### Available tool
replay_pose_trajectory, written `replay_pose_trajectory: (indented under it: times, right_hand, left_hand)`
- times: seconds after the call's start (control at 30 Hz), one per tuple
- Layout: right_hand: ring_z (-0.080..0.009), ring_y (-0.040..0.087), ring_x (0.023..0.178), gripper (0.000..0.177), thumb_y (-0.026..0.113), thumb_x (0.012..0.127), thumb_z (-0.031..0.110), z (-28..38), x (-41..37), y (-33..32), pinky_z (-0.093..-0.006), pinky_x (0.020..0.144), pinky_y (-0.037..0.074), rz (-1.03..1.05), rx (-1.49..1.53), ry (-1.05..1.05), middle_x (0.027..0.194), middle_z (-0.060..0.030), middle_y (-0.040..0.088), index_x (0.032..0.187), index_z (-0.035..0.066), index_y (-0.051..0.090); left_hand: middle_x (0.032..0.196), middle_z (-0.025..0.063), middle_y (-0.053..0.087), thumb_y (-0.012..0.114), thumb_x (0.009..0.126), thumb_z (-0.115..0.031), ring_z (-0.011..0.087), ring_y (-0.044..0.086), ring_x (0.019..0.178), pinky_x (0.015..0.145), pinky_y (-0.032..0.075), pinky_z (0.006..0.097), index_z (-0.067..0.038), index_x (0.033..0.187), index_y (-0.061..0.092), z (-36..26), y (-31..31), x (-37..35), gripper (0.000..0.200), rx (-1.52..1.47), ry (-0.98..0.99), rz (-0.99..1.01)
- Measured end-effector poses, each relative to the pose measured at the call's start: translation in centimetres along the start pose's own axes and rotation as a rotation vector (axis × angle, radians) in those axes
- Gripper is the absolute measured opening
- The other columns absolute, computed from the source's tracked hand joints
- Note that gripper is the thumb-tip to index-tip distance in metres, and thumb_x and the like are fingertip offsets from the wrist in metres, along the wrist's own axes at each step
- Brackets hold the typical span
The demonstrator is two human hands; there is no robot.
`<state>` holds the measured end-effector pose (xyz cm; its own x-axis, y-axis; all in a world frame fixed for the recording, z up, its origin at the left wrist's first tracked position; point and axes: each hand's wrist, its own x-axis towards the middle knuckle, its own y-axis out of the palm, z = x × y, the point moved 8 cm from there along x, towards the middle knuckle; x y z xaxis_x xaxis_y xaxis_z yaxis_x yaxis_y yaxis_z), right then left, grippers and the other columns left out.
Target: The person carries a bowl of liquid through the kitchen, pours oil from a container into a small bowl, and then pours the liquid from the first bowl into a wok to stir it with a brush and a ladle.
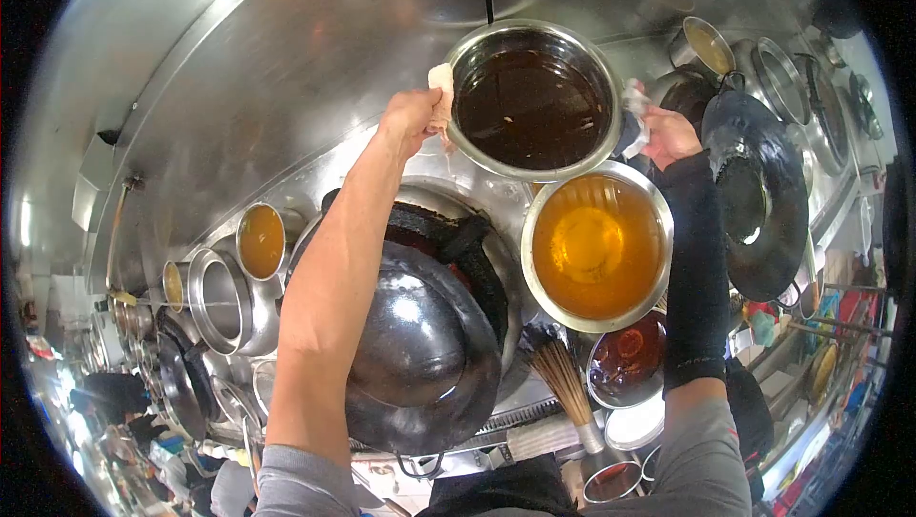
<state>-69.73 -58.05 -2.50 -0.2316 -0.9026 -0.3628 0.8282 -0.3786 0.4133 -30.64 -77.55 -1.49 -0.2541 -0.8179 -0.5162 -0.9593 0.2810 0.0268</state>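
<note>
My left hand (412, 118) is closed over a pale folded cloth (442, 88) at the left side of a round steel pot (525, 173) of dark brown liquid. On the pot's opposite side my right hand (670, 135) is closed, with a whitish cloth (634, 116) between it and the pot. Both hands grip the pot through these cloths. Just in front of it, partly overlapped by its rim, stands a steel basin (599, 324) of clear amber liquid. Below my left forearm lies a large black wok (410, 355), tilted over the burner ring.
A bamboo wok brush (563, 379) leans beside a bowl of dark red liquid (627, 357). Pots, including one with orange-brown liquid (260, 240), stand at left. Another black wok (759, 197) stands upright at right. A curved steel backsplash (315, 50) rises behind.
</note>
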Motion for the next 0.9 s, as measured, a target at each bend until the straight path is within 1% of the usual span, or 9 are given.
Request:
replay_pose_trajectory:
  times: [0.03, 0.13, 0.17, 0.27, 0.43, 0.53, 0.67, 0.77, 0.9]
  right_hand:
    - [-0.0203, 0.071, 0.091, 0.030, 0.063, 0.098, 0.011, 0.0, 0.1, -0.3, -0.0346, 0.079, 0.060, -0.155, -0.129, 0.005, 0.106, -0.0097, 0.070, 0.124, -0.005, 0.060]
    - [-0.0190, 0.071, 0.082, 0.034, 0.072, 0.094, 0.015, 0.1, 0.0, 1.5, -0.0325, 0.072, 0.060, -0.163, -0.303, -0.012, 0.099, -0.0086, 0.072, 0.120, -0.006, 0.064]
    - [-0.0172, 0.070, 0.075, 0.030, 0.075, 0.092, 0.016, 0.2, -0.2, 2.0, -0.0290, 0.065, 0.057, -0.181, -0.320, -0.028, 0.093, -0.0087, 0.072, 0.112, -0.006, 0.067]
    - [-0.0161, 0.069, 0.072, 0.027, 0.076, 0.091, 0.016, -2.1, 3.1, -0.5, -0.0287, 0.059, 0.054, -0.098, -0.281, -0.033, 0.093, -0.0104, 0.073, 0.107, -0.005, 0.067]
    - [-0.0213, 0.069, 0.078, 0.030, 0.076, 0.088, 0.009, -2.7, 3.9, -0.7, -0.0332, 0.070, 0.054, -0.241, -0.247, -0.123, 0.094, -0.0124, 0.072, 0.111, -0.007, 0.064]
    - [-0.0187, 0.068, 0.074, 0.010, 0.071, 0.092, 0.009, -2.4, 2.9, 0.7, -0.0322, 0.067, 0.053, -0.300, -0.237, -0.189, 0.087, -0.0082, 0.072, 0.096, 0.000, 0.069]
    - [-0.0204, 0.069, 0.077, 0.019, 0.075, 0.087, 0.006, -2.5, 3.5, 1.9, -0.0322, 0.069, 0.053, -0.198, -0.221, -0.204, 0.090, -0.0111, 0.073, 0.101, -0.005, 0.068]
    - [-0.0187, 0.068, 0.074, 0.017, 0.074, 0.086, 0.005, -0.6, 1.5, 6.0, -0.0304, 0.068, 0.052, -0.146, -0.170, -0.235, 0.088, -0.0101, 0.073, 0.100, -0.004, 0.069]
    - [-0.0173, 0.068, 0.075, 0.017, 0.074, 0.088, 0.008, 1.2, 0.2, 10.4, -0.0294, 0.069, 0.052, -0.021, -0.212, -0.231, 0.089, -0.0086, 0.073, 0.101, -0.003, 0.070]
  left_hand:
    - [0.105, 0.0130, 0.069, 0.058, 0.103, -0.017, 0.0230, 0.067, 0.084, 0.076, 0.055, 0.0420, 0.005, 0.120, 0.059, 0.3, -0.2, 0.7, 0.028, 0.058, 0.012, 0.017]
    - [0.103, 0.0119, 0.070, 0.063, 0.100, -0.018, 0.0216, 0.068, 0.086, 0.074, 0.056, 0.0390, 0.003, 0.118, 0.060, 0.5, 0.0, 0.8, 0.028, 0.128, 0.014, 0.039]
    - [0.102, 0.0116, 0.070, 0.064, 0.099, -0.018, 0.0211, 0.068, 0.086, 0.073, 0.056, 0.0376, 0.003, 0.117, 0.060, 0.3, 0.0, 0.5, 0.028, 0.133, 0.010, 0.040]
    - [0.105, 0.0142, 0.070, 0.066, 0.099, -0.021, 0.0214, 0.069, 0.088, 0.077, 0.058, 0.0378, 0.004, 0.120, 0.061, -0.7, 0.7, -2.0, 0.032, 0.225, -0.016, 0.052]
    - [0.092, 0.0118, 0.070, 0.068, 0.096, -0.015, 0.0193, 0.068, 0.073, 0.062, 0.056, 0.0347, 0.002, 0.108, 0.060, 0.5, 0.7, 0.8, 0.022, 0.163, 0.069, 0.063]
    - [0.085, 0.0110, 0.069, 0.067, 0.095, -0.012, 0.0189, 0.067, 0.065, 0.055, 0.053, 0.0342, 0.001, 0.102, 0.060, 1.0, 0.1, 0.2, 0.016, 0.120, 0.128, 0.022]
    - [0.082, 0.0112, 0.069, 0.066, 0.095, -0.010, 0.0192, 0.066, 0.062, 0.049, 0.051, 0.0337, 0.002, 0.098, 0.059, 0.3, -2.1, -1.4, 0.014, 0.052, 0.165, -0.026]
    - [0.087, 0.0103, 0.069, 0.069, 0.095, -0.012, 0.0204, 0.068, 0.071, 0.061, 0.056, 0.0355, 0.002, 0.102, 0.061, -1.4, -3.9, -4.8, 0.018, 0.058, 0.171, -0.062]
    - [0.086, 0.0120, 0.069, 0.071, 0.094, -0.013, 0.0204, 0.068, 0.069, 0.056, 0.054, 0.0332, 0.001, 0.100, 0.060, -3.4, -6.8, -10.8, 0.018, 0.025, 0.183, -0.094]
